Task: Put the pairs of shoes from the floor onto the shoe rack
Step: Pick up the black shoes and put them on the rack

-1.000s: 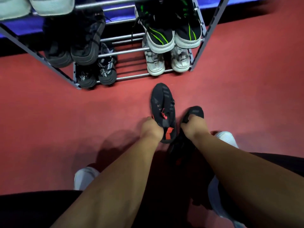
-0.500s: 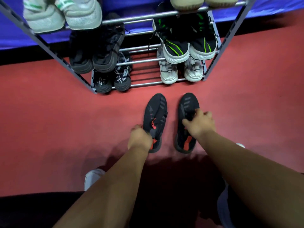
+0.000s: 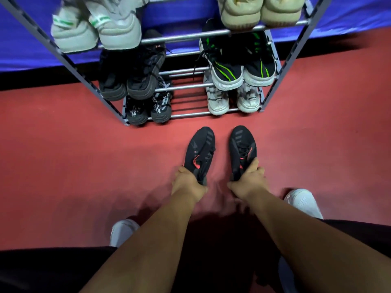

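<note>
I had one black shoe in each hand. My left hand (image 3: 187,183) was clamped around the heel of the left shoe (image 3: 200,152), and my right hand (image 3: 248,180) was clamped around the heel of the right shoe (image 3: 243,150), fingers (image 3: 252,163) curled over its collar. Both shoes pointed away from me, toes toward the rack (image 3: 190,86), side by side with a gap of red floor (image 3: 84,166) between them. I could not tell whether their soles touched the floor or hung just above it.

The shoes were black knit trainers with black laces, faint grey stripes across the toes and small coral-red accents: a curved mark by the laces on the left one, a thin line of red lettering beside the laces on the right one. The left shoe tilted slightly to the right at its toe; the right one lay straighter.

The rack stood just beyond the toes, a grey metal frame with bar shelves. On its lowest shelf sat a dark pair (image 3: 148,109) with white lettering at the left and a white pair (image 3: 232,100) at the right, with bare bars between them. Above those were a black chunky pair (image 3: 131,79) at the left and a black pair with green stripes (image 3: 241,68) at the right. Higher still were a pale pair with green tabs (image 3: 95,32) at the left and a cream pair (image 3: 260,11) at the right.

Near me, my own white shoes (image 3: 302,203) showed at either side of my arms.
</note>
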Demonstrator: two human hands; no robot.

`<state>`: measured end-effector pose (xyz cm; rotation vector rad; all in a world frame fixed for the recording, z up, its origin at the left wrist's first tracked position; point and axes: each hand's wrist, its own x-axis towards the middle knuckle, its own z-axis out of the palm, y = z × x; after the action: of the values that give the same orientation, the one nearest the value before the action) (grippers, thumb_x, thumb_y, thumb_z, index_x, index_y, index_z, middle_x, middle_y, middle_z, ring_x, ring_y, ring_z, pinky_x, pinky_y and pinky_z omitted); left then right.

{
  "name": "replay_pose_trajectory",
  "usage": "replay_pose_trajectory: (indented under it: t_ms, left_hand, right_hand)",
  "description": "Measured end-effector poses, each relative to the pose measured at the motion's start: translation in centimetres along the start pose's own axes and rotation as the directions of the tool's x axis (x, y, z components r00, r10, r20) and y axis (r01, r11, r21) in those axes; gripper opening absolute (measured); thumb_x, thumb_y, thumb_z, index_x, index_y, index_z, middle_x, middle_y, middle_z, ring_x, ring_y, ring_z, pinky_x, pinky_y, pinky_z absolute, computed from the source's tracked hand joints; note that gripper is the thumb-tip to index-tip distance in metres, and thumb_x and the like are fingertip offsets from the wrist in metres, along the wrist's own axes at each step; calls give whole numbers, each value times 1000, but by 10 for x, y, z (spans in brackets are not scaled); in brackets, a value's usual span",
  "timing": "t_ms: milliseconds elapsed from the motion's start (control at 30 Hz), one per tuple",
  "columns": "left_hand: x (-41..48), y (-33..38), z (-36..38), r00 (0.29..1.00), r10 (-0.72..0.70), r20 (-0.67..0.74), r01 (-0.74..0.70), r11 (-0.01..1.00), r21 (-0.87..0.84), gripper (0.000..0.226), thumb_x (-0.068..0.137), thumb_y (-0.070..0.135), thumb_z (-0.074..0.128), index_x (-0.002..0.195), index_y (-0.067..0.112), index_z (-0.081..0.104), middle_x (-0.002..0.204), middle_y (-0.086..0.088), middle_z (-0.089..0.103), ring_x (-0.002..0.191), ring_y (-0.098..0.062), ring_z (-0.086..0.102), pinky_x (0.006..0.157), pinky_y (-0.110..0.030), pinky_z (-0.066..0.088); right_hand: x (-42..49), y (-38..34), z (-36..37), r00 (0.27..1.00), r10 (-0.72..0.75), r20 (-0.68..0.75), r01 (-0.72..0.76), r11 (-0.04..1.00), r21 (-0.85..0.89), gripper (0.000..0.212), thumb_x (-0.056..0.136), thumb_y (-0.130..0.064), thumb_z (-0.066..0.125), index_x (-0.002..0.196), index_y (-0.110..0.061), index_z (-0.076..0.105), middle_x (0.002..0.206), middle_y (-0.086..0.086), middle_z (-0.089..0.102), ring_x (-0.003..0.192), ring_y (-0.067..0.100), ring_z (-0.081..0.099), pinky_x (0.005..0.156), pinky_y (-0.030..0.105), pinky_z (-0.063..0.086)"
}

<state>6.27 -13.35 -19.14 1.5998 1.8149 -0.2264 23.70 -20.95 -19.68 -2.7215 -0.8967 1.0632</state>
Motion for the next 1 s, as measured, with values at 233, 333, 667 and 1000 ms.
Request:
replay_pose_trajectory:
  t_ms: [233, 333, 667, 1000]
  left_hand:
    - [-28, 28, -81, 974, -29, 226, 28, 1000, 9, 45, 64, 35, 88, 102, 15, 74, 92, -2, 72, 78, -21, 69, 67, -24, 55]
    - [-53, 42, -118, 976, -11, 219, -9, 996, 89, 49, 60, 36, 88, 104, 17, 77, 97, -5, 75, 85, -23, 73, 81, -37, 64]
    - [-150, 84, -262, 971, 103, 217, -160, 952, 263, 31, 77, 34, 81, 87, 7, 70, 85, -15, 70, 74, -28, 70, 86, -41, 61]
    - [-242, 112, -369, 956, 267, 119, -281, 952, 123, 42, 66, 39, 86, 89, 5, 77, 92, -15, 79, 73, -30, 73, 81, -44, 64]
  right_hand:
    - [-17, -40, -52, 997, 61, -39, -55, 989, 134, 121, 61, -54, 83, 154, -7, 19, 139, 23, 43, 124, 43, 56, 108, 46, 49]
    - [-33, -62, -90, 999, 50, -20, -47, 994, 94, 102, 63, -54, 80, 140, -5, 33, 132, 21, 49, 124, 40, 58, 104, 41, 51]
    - [-145, -135, -239, 973, -231, -14, 227, 964, -135, 24, 77, -30, 74, 87, -8, 79, 79, 9, 71, 63, 22, 64, 63, 25, 54]
    - [-258, -170, -359, 888, -410, -209, 401, 912, -85, 28, 77, -41, 76, 76, -13, 70, 79, 8, 67, 71, 26, 62, 58, 27, 45]
